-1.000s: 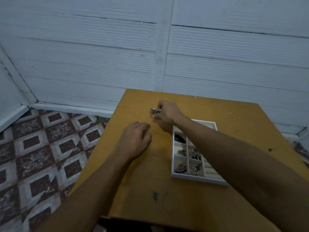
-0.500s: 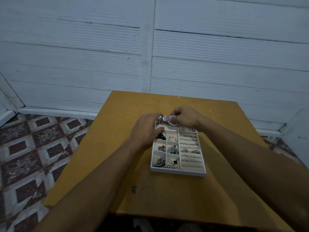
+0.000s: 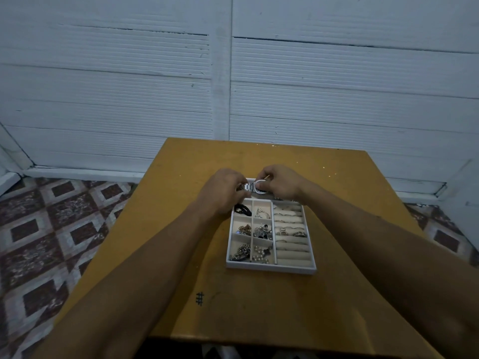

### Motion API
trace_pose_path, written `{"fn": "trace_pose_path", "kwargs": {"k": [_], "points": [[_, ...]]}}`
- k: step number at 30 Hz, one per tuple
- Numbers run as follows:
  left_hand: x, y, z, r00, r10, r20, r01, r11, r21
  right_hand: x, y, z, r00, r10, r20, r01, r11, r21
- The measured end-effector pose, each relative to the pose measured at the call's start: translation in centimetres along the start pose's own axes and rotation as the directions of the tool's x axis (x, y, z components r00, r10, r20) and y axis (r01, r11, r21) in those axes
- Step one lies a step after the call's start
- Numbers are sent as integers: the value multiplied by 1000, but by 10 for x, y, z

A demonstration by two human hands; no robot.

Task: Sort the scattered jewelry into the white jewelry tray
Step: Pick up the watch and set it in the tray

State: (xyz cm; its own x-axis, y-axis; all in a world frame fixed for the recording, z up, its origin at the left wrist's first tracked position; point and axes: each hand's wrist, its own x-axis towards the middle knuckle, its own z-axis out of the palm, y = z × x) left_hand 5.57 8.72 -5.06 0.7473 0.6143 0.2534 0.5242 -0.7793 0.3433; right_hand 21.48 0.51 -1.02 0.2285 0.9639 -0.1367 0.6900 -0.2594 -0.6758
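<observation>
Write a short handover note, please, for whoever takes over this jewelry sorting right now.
Left hand: fingers grip the band of the watch.
Right hand: fingers hold the watch's other end.
The watch is over the far end of the tray, which sits on the table.
Done: all six small compartments hold jewelry; rings sit in the rolls.
Left: set the watch in the tray.

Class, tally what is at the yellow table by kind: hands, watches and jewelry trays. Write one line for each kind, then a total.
hands: 2, the left hand and the right hand, both holding the watch
silver watch: 1
white jewelry tray: 1
total: 4
</observation>
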Motion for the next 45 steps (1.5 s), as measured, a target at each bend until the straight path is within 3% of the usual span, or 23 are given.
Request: {"fn": "trace_pose_path", "kwargs": {"k": [6,14,20,24,36,45], "points": [[14,-5,-10,986,57,158,-84,981,175,2,6,-1,999,52,0,-52,996,-70],[24,10,-19,931,-153,330,69,965,254,1,7,-5,997,76,16,-73,991,-111],[26,14,-24,891,-208,404,98,956,277,-2,5,-2,999,1,-34,-9,974,-228],[27,18,-30,883,-195,427,53,946,321,-3,3,5,998,-49,-36,35,942,-334],[29,10,-24,917,-198,346,77,939,335,-5,6,2,997,-56,-60,30,927,-375],[25,3,-18,951,-117,285,27,953,301,-7,9,3,996,-46,-79,9,911,-413]]}}
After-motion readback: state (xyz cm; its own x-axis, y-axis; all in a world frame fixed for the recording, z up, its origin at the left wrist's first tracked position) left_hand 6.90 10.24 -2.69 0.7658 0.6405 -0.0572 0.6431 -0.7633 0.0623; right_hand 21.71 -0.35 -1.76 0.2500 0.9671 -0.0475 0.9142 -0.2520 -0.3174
